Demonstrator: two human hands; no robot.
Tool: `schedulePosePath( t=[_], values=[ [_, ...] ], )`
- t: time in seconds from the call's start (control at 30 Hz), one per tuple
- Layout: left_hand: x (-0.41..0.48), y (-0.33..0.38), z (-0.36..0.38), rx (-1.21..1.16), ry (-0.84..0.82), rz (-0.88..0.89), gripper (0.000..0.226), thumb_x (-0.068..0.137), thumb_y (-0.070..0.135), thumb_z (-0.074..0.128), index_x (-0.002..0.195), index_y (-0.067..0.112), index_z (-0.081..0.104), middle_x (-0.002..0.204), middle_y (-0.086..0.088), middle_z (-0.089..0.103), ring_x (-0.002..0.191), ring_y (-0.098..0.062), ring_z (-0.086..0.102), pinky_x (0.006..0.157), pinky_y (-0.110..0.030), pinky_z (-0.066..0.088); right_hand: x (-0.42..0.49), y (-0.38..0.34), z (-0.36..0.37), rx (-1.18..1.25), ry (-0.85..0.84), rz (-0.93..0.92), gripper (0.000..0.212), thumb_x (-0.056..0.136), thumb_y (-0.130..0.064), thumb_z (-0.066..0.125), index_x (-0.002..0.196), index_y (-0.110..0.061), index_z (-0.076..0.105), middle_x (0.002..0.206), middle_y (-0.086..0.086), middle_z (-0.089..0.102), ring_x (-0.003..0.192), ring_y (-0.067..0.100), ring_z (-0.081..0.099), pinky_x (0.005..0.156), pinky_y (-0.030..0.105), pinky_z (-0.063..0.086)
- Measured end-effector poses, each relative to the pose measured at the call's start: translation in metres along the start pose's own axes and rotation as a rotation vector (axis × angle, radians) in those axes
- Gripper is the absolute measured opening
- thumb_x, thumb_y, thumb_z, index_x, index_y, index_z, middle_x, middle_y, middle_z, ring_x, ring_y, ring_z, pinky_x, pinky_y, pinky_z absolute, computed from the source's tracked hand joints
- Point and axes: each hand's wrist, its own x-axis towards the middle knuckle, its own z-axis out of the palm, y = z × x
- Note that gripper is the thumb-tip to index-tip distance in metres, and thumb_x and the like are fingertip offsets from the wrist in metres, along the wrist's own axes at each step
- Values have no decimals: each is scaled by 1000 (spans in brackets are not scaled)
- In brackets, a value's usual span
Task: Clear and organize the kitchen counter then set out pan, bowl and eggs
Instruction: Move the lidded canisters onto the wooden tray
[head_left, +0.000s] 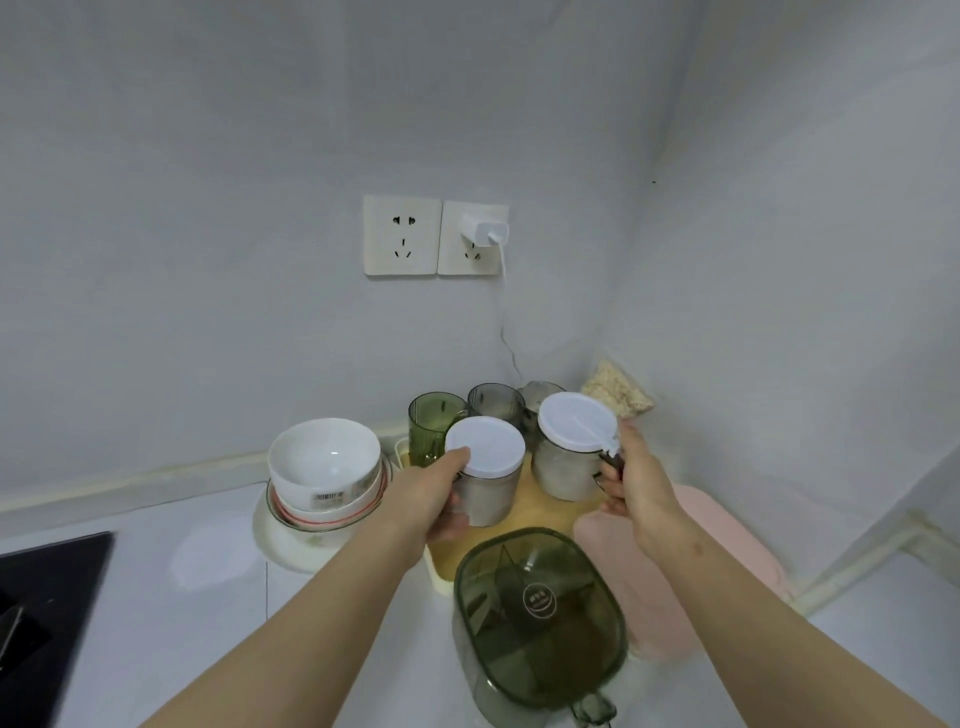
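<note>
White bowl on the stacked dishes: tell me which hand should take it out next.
Left, probably. The white bowl sits just beside the left hand; the right hand is farther off. They grip the left jar and right jar, so release the left one first.

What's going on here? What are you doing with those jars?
Someone is tidying the counter corner. The left grip holds the left jar by its side. The right grip holds the right jar by its handle. Both jars have white lids and are over the yellow tray. Cups stand behind, stacked bowls sit to the left, and a green box is in front. No pan or eggs show.
</note>
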Motion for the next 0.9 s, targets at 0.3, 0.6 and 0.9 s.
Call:
schedulePosePath(
  t=[0.3, 0.6, 0.9],
  values=[
    [20, -16, 2, 152, 78, 21, 44, 89, 38, 56, 56, 12, 45, 56, -3, 44, 53, -13, 37, 54, -23, 29, 53, 8, -10, -206, -215, -20, 54, 101, -31, 27, 50, -14, 30, 33, -6, 27, 27, 7, 21, 45, 25, 21],
    [39, -34, 4, 137, 174, -7, 46, 88, 41, 57, 54, 12, 46, 54, -2, 46, 53, -14, 40, 54, -23, 32, 88, 30, -4, -374, -368, 27, 54, 101, -33, 24, 52, -14, 32, 32, -10, 31, 28, 4, 28, 50, 25, 27],
    [55, -53, 8, -14, 273, -33, 51, 85, 41, 62, 49, 10, 44, 57, -7, 46, 62, -20, 44, 70, -29, 41, 96, 29, -1, -483, -472, 58, 57, 101, -34, 29, 49, -12, 35, 38, -1, 35, 34, 11, 30, 45, 23, 25]
  ],
)
